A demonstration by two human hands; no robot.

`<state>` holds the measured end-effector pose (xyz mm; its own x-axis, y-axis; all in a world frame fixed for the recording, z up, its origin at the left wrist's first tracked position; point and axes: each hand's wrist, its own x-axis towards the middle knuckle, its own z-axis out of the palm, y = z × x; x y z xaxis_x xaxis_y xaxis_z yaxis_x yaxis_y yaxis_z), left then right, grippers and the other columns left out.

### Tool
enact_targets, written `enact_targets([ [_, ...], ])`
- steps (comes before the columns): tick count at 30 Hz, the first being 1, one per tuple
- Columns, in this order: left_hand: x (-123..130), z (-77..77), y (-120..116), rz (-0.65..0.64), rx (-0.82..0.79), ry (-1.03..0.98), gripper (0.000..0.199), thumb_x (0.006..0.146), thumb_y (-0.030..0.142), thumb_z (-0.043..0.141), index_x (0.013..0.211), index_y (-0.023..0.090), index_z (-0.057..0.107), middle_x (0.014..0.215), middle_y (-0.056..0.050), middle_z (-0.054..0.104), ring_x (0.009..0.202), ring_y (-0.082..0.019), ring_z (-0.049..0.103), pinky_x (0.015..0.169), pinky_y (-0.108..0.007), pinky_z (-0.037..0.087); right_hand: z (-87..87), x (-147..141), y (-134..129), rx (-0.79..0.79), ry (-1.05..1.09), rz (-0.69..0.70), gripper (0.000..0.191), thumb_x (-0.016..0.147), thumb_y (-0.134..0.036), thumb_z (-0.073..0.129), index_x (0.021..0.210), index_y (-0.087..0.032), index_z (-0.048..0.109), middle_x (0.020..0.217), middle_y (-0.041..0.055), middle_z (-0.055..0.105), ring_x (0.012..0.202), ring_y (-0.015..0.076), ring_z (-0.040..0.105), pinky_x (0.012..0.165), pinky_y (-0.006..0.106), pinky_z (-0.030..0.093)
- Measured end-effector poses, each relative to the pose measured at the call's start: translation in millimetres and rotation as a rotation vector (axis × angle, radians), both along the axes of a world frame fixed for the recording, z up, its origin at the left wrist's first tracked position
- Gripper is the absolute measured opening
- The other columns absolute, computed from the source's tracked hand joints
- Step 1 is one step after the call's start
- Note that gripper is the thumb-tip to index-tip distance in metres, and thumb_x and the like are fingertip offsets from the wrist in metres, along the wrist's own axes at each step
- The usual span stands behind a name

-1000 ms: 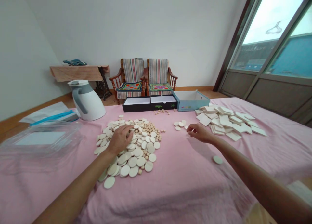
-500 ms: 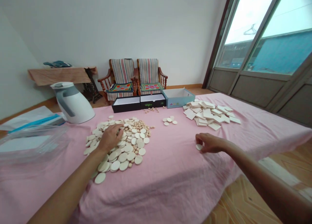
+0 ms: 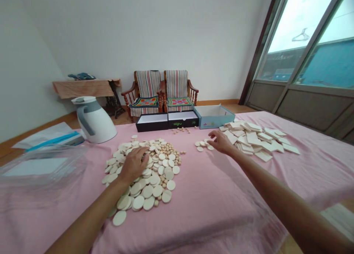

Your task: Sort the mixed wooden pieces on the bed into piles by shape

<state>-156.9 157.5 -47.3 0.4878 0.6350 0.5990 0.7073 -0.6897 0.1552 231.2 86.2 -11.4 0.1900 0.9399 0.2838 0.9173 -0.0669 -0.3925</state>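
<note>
My left hand rests on a heap of round pale wooden discs, fingers curved and a gap showing between thumb and fingers. Along the heap's right side lie many small wooden beads. My right hand is over the right edge of a small group of loose discs. Its fingers look parted, and no disc shows between them. Just beyond that hand, to the right, spreads a pile of square wooden tiles.
Two black boxes and a light blue box line the table's far edge, several beads before them. At the left stand a white-grey jug and clear plastic packaging. A pink cloth covers the table.
My right hand has moved left and away from me, from the table's right side to the small disc group. The disc it pinched no longer shows there. My left hand stays on the heap.
</note>
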Motion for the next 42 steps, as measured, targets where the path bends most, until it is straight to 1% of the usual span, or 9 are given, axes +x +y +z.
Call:
enact_targets([
  [7,-0.6,-2.4,-2.2,-0.007,-0.009,-0.016,0.031,0.092,0.029,0.042,0.111,0.014,0.061,0.11,-0.012,0.067,0.106,-0.026,0.059,0.097,-0.045,0.046,-6.7,-79.7,15.7,-0.126,0.074,0.367,0.011,0.079,-0.016,0.058,0.087,-0.016,0.066,0.083,0.0057,0.068,0.072,0.0139,0.06,0.064,0.023,0.041],
  [12,-1.8,-4.2,-3.8,-0.001,-0.021,-0.012,0.03,0.092,0.027,0.044,0.113,0.014,0.061,0.112,-0.011,0.066,0.108,-0.025,0.058,0.099,-0.045,0.045,-12.7,-118.3,29.8,-0.208,-0.115,0.321,0.017,0.082,-0.014,0.052,0.094,-0.015,0.065,0.098,0.0121,0.065,0.082,0.0187,0.062,0.065,0.026,0.04],
  [17,-1.5,-2.8,-6.2,0.0,-0.036,-0.02,0.029,0.092,0.026,0.044,0.113,0.015,0.06,0.113,-0.011,0.066,0.108,-0.025,0.058,0.099,-0.045,0.044,-22.2,-118.0,40.1,-0.311,-0.248,0.266,0.024,0.086,-0.013,0.042,0.096,-0.016,0.064,0.097,0.0133,0.065,0.081,0.0208,0.062,0.061,0.027,0.035],
  [20,-1.4,-2.1,-6.7,-0.013,-0.039,-0.033,0.028,0.092,0.025,0.044,0.114,0.017,0.06,0.113,-0.01,0.066,0.108,-0.025,0.058,0.098,-0.046,0.045,-25.4,-107.7,52.4,-0.306,-0.216,0.326,0.018,0.081,-0.012,0.049,0.09,-0.016,0.065,0.09,0.0104,0.067,0.08,0.0191,0.061,0.063,0.026,0.035],
  [23,-1.6,-2.1,-7.1,-0.018,-0.043,-0.047,0.028,0.091,0.025,0.045,0.114,0.018,0.06,0.112,-0.01,0.066,0.108,-0.025,0.058,0.097,-0.046,0.045,-23.6,-92.8,76.5,-0.3,-0.175,0.268,0.014,0.076,-0.008,0.054,0.082,-0.015,0.065,0.086,0.0093,0.068,0.079,0.0187,0.06,0.064,0.025,0.035],
  [29,-2.4,-2.3,-9.4,-0.009,-0.062,-0.058,0.028,0.091,0.024,0.047,0.116,0.019,0.059,0.114,-0.009,0.065,0.109,-0.025,0.058,0.098,-0.046,0.046,-15.5,-81.5,118.8,-0.075,-0.126,0.116,0.025,0.083,-0.011,0.049,0.106,-0.008,0.06,0.105,0.0171,0.064,0.095,0.0219,0.057,0.077,0.028,0.039],
  [32,-2.6,-2.2,-10.4,-0.005,-0.069,-0.06,0.029,0.091,0.024,0.047,0.116,0.019,0.059,0.114,-0.009,0.065,0.11,-0.025,0.058,0.098,-0.046,0.046,-12.6,-97.6,116.4,0.005,-0.001,0.264,0.019,0.082,-0.012,0.053,0.096,-0.012,0.064,0.093,0.0103,0.067,0.084,0.0176,0.059,0.074,0.026,0.041],
  [36,-2.7,-1.2,-11.1,0.003,-0.08,-0.06,0.029,0.09,0.023,0.048,0.117,0.019,0.059,0.115,-0.009,0.065,0.11,-0.025,0.057,0.098,-0.046,0.046,-15.2,-131.2,108.7,-0.106,0.09,0.524,0.018,0.077,-0.009,0.053,0.085,-0.015,0.068,0.084,0.0059,0.069,0.074,0.0147,0.06,0.068,0.024,0.042],
  [42,-2.8,0.2,-13.0,-0.016,-0.081,-0.076,0.031,0.09,0.023,0.048,0.119,0.021,0.059,0.115,-0.01,0.065,0.11,-0.025,0.058,0.097,-0.047,0.047,-31.6,-163.0,128.8,-0.154,-0.023,0.504,0.025,0.073,-0.009,0.053,0.091,-0.013,0.069,0.093,0.0101,0.07,0.083,0.0178,0.062,0.074,0.025,0.043],
])
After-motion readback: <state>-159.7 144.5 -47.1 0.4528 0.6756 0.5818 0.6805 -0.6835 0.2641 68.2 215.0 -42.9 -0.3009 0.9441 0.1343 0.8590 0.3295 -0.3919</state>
